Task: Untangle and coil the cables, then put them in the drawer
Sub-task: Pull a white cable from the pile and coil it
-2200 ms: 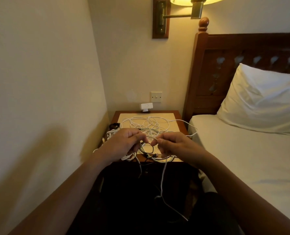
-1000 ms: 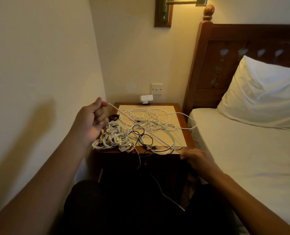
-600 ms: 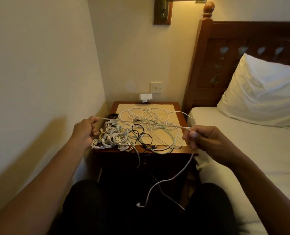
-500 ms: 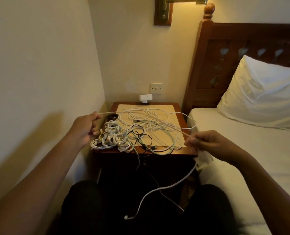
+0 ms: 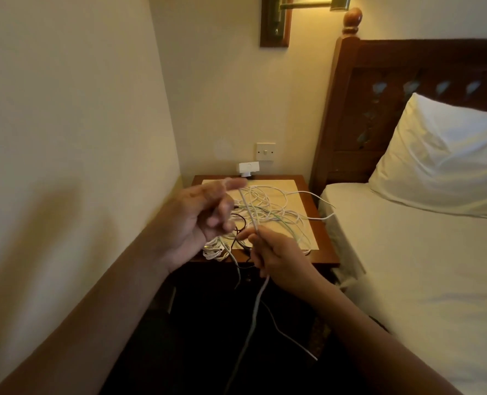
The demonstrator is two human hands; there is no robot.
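A: White cable [image 5: 249,212] runs up from the right hand [image 5: 276,259] toward the left hand [image 5: 199,220], tail hanging down past the counter [image 5: 326,252] front toward the floor.

B: Hands?

A: Right hand pinches the cable between thumb and fingers, above the counter's front edge. Left is blurred, fingers loosely curled and half open; the cable top passes just beside its fingertip. Touching or not, can't tell.

B: Step?

A: Looks like the start of coiling one freed cable. No loop visible yet.

B: Rest of the cables?

A: Loose white tangle [image 5: 276,215] on the counter behind the hands, one end hanging off toward the bed [image 5: 421,266]. Tight white bundle [image 5: 213,250] at the front left edge, under the left hand. Black cable [image 5: 240,223] between them, mostly hidden.

B: Next move?

A: My guess: left takes the upper end, right feeds slack for even loops. Hanging tail could snag on the pile.

B: Drawer?

A: Counter front is too dark, can't make one out.
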